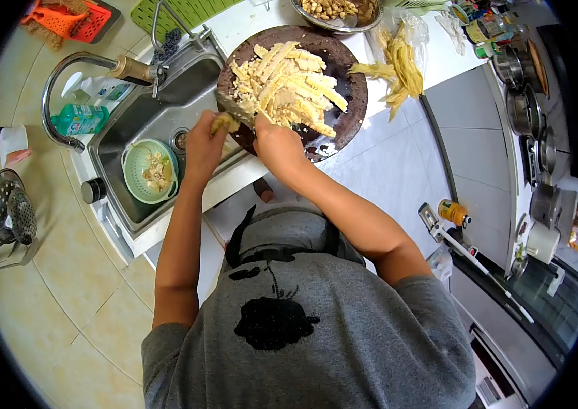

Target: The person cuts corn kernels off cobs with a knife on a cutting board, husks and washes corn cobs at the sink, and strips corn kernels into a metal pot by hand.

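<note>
A round dark chopping board (pixel 356 82) carries a heap of pale yellow strips (pixel 292 85) with small crumbs around them. My right hand (pixel 277 143) is closed round the handle of a knife, whose blade (pixel 238 109) lies at the board's left edge beside the heap. Just left of the blade, my left hand (pixel 207 146) pinches a small yellowish piece (pixel 225 123) over the edge between board and sink. Most of the knife handle is hidden by my right hand.
Left of the board is a steel sink (pixel 115 136) with a faucet (pixel 54 82) and a green colander (pixel 131 177) holding scraps. A metal bowl (pixel 364 26) of brown pieces stands behind the board. Yellow-green husks (pixel 401 65) lie at its right.
</note>
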The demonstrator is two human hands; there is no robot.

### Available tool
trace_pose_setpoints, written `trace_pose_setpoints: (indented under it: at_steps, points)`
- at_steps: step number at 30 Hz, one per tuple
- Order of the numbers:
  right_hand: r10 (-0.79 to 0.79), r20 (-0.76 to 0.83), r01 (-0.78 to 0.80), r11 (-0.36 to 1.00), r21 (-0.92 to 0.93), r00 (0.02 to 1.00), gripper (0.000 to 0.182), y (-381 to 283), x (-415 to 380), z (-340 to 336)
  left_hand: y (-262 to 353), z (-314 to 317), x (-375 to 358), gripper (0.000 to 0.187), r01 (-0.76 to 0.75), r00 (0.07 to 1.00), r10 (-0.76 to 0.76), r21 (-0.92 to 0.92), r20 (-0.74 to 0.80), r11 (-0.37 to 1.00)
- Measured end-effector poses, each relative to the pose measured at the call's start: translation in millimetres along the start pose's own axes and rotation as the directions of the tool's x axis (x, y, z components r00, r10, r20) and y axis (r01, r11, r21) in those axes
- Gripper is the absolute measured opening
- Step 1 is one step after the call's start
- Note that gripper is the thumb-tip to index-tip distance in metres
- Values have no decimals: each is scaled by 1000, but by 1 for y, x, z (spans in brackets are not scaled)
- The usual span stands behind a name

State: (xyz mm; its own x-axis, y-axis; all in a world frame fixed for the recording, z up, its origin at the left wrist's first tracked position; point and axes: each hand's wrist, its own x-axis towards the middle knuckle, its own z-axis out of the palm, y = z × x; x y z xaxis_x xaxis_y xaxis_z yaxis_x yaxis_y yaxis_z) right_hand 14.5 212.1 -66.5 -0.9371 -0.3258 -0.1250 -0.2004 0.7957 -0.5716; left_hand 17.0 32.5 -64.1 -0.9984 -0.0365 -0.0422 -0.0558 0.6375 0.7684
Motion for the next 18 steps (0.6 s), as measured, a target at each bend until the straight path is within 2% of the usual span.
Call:
trace_pose_setpoints:
  at_steps: [3, 7, 8, 11, 12, 13, 16, 18]
  points:
    - [100, 13, -100, 995, 0, 995, 26, 29, 21, 21, 7, 5, -4, 21, -7, 1000, 7, 8, -15, 1000]
    - [72, -58, -70, 997, 31, 996, 17, 37, 27, 25, -20, 6, 1, 23, 78, 992, -87, -99, -95, 992]
    - [56, -104, -50, 997, 66, 993, 22, 41, 28, 26, -27, 8, 2, 23, 111, 986, -127, -145, -105, 983]
    - [-24, -142, 31, 998, 52, 990, 21, 23, 10, 9, -33, 2, 1, 23, 192, 963, -234, -267, -136, 944]
    - [-40, -70, 43, 998, 42, 997, 20, 11, 1, -2, -24, 0, 0, 21, 205, 955, -258, -306, -145, 930]
    - [-56, -62, 58, 998, 39, 997, 23, 5, -8, -3, -19, 0, -1, 20, 215, 948, -281, -346, -152, 913]
    - [-66, -21, 66, 998, 2, 998, 27, -7, -19, 2, -31, 1, 4, 23, 282, 951, -306, -289, -44, 915]
    - [-64, -44, 63, 998, -25, 997, 24, -1, -12, 9, -33, 4, 4, 23, 132, 982, -146, -118, -120, 984]
